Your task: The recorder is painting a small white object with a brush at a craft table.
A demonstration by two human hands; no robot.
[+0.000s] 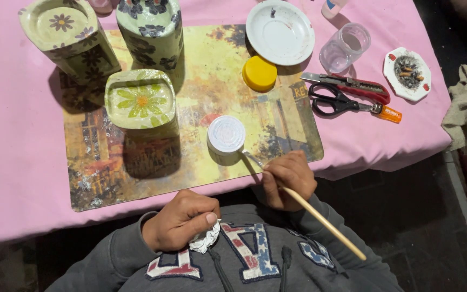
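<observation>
My right hand (287, 178) grips a thin wooden-handled paintbrush (325, 221), its tip resting against the side of a small white round lid-topped jar (226, 135) on a painted placemat (201, 167). My left hand (178, 219) is closed around a crumpled white tissue (205, 239), held against my grey sweatshirt at the table's near edge.
Three flower-decorated containers (141, 103) stand at the mat's left and back. A yellow lid (259, 73), white saucer (280, 31), clear plastic cup (345, 47), black scissors (337, 101), red utility knife (359, 86), orange lighter (389, 113) and ashtray (407, 73) lie on the pink tablecloth (17, 140).
</observation>
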